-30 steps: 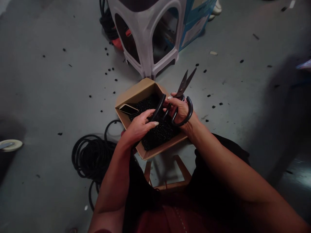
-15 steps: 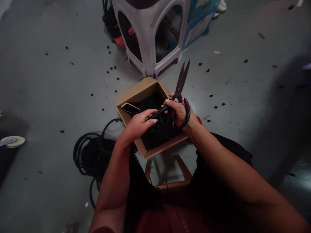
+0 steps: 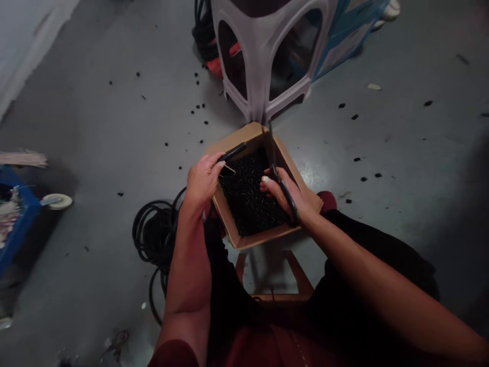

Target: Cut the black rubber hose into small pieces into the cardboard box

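Note:
My left hand (image 3: 204, 178) is closed around a ribbed black tube (image 3: 234, 152), whose end sticks out to the right over the far left part of a cardboard box (image 3: 233, 138). In my right hand (image 3: 284, 191) is a pair of dark scissors (image 3: 272, 150), blades pointing away from me and seen nearly edge-on. That hand hovers over the right side of the box. Small black cut pieces (image 3: 254, 196) fill the box. A flat thing with a pale edge (image 3: 228, 169), mostly hidden, lies in it below my left hand.
A coil of black tube (image 3: 155, 232) lies on the floor at the left. Beyond the box stands a white plastic stool (image 3: 257, 61), with a blue carton (image 3: 344, 43) beside it. Black bits dot the floor. A blue wheeled container (image 3: 23, 214) is at far left.
My left hand has moved left and away with the tube, whose end has left my right hand. My right hand has turned the scissors upright and edge-on. The view has shifted left.

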`<state>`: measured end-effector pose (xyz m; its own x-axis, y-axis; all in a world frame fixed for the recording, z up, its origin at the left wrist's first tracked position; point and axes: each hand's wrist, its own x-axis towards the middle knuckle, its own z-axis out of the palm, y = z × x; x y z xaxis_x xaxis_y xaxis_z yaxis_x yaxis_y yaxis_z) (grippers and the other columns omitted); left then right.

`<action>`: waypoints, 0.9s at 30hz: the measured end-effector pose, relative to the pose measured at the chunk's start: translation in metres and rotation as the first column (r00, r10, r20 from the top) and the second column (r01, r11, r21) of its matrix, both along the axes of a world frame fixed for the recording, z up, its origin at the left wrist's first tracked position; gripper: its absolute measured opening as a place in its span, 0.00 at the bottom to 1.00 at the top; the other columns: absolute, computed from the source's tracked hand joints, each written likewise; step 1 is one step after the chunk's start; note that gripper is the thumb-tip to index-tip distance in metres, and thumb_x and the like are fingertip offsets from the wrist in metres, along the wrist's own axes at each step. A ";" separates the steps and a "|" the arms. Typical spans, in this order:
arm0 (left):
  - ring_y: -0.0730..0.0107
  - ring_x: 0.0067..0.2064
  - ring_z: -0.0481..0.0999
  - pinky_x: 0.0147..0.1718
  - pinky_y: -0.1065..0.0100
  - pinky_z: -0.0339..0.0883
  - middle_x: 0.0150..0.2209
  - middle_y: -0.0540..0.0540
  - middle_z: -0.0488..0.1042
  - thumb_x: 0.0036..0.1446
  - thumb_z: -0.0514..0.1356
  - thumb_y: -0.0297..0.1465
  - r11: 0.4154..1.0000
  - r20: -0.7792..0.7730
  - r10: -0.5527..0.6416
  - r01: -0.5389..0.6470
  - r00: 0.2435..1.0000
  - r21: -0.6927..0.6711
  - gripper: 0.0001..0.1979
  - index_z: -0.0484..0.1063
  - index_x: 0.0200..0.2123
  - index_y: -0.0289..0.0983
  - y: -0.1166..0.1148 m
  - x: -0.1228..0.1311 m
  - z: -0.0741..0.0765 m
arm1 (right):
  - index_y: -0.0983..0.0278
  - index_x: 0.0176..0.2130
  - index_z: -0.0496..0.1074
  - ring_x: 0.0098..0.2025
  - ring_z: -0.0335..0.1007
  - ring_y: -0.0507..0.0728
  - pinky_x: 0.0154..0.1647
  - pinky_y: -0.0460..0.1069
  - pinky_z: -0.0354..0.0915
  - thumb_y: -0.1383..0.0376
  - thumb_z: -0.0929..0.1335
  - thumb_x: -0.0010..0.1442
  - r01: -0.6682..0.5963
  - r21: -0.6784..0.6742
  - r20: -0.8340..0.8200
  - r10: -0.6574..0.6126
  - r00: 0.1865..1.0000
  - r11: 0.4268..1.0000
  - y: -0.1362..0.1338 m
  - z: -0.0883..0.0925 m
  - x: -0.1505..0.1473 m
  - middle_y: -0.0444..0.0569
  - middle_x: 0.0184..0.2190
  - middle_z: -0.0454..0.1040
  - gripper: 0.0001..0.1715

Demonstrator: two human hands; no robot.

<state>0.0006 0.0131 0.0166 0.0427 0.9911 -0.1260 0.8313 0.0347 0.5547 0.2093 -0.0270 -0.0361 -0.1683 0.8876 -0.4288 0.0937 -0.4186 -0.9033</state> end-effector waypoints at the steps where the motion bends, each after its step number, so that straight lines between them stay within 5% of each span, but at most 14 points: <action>1: 0.63 0.46 0.74 0.51 0.62 0.65 0.45 0.45 0.77 0.61 0.53 0.32 1.000 0.016 0.012 -0.012 1.000 0.010 0.17 0.75 0.50 0.39 0.000 -0.003 0.000 | 0.60 0.49 0.63 0.41 0.71 0.59 0.45 0.56 0.65 0.49 0.66 0.57 -0.062 0.019 0.046 0.061 0.997 0.998 -0.003 0.001 -0.002 0.48 0.38 0.71 0.25; 12: 0.65 0.51 0.73 0.55 0.62 0.63 0.50 0.46 0.76 0.60 0.55 0.32 0.998 0.141 0.034 -0.041 0.989 0.049 0.18 0.74 0.52 0.39 -0.002 -0.010 0.005 | 0.64 0.50 0.61 0.42 0.70 0.60 0.46 0.57 0.64 0.46 0.63 0.58 -0.271 -0.029 0.110 0.273 0.956 0.962 -0.009 0.008 -0.009 0.53 0.42 0.70 0.30; 27: 0.65 0.46 0.74 0.51 0.62 0.65 0.44 0.48 0.79 0.58 0.58 0.34 1.000 0.102 0.012 -0.013 0.995 0.007 0.14 0.78 0.46 0.43 -0.001 0.000 0.004 | 0.62 0.51 0.63 0.47 0.70 0.63 0.49 0.57 0.64 0.46 0.65 0.59 -0.317 0.037 0.029 0.316 0.948 0.948 -0.012 0.011 -0.005 0.55 0.45 0.71 0.29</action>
<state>0.0007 0.0125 0.0211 0.0427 0.9925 -0.1142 0.7697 0.0403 0.6372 0.2039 -0.0394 -0.0253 -0.4347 0.8068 -0.4002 0.2356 -0.3270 -0.9152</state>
